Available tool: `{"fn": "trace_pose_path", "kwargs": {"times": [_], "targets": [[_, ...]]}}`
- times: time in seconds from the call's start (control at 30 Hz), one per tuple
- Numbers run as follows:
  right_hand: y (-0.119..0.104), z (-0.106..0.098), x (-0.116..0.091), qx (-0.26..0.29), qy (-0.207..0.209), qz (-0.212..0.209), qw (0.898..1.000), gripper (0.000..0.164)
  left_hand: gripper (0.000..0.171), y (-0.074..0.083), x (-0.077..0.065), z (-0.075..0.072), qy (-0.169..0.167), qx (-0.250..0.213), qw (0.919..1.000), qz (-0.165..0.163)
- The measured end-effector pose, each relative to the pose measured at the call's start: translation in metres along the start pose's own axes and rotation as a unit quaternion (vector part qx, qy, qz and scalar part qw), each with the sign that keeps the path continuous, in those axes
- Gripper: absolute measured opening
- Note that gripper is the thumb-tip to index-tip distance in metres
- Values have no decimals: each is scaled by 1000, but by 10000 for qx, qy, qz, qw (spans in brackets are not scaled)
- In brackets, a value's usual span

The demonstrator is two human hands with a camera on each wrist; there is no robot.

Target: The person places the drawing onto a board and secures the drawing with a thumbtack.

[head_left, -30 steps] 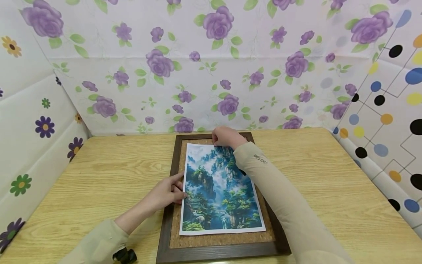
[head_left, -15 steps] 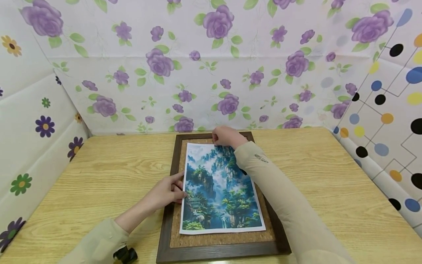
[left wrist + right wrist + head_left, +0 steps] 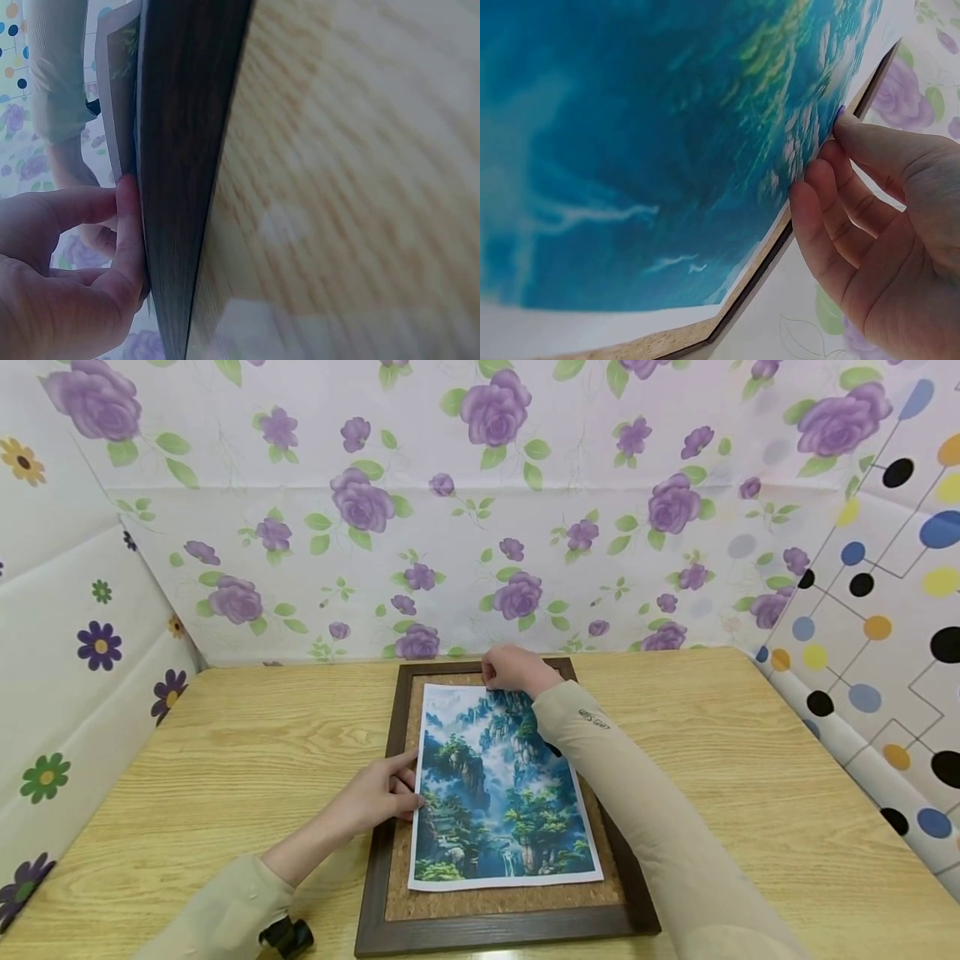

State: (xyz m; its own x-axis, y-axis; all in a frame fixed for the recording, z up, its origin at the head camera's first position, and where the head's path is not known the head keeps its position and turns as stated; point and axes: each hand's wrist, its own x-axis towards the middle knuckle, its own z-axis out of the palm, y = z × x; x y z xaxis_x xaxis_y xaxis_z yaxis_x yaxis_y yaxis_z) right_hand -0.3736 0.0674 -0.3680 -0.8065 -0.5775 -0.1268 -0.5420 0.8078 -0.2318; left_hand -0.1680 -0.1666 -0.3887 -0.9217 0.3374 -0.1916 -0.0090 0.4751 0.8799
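A landscape print of misty cliffs and a waterfall lies on a cork board with a dark brown frame. My left hand is at the print's left edge, thumb and forefinger on its border. In the left wrist view, the left hand's fingertips meet that edge above the frame. My right hand reaches over the top edge of the print. The right wrist view shows my right hand with bent fingers at that edge, pinching what looks like a purple pushpin, mostly hidden.
The board rests on a light wooden table. A flowered cloth wall stands close behind it, a dotted wall to the right and another flowered wall to the left. My right forearm crosses above the frame's right side.
Both hands and the print stay in almost the same place. The whole head view has shifted very slightly.
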Motion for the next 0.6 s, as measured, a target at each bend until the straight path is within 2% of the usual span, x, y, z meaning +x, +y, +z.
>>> {"fn": "trace_pose_path", "kwargs": {"times": [0.33,0.6], "targets": [[-1,2,4,-129,15,2,9999,11,76,1,-2,-2,10,-38,10000,-44],[-1,4,2,-333,16,-252,9991,9,76,0,-2,1,111,153,9998,-110]]}}
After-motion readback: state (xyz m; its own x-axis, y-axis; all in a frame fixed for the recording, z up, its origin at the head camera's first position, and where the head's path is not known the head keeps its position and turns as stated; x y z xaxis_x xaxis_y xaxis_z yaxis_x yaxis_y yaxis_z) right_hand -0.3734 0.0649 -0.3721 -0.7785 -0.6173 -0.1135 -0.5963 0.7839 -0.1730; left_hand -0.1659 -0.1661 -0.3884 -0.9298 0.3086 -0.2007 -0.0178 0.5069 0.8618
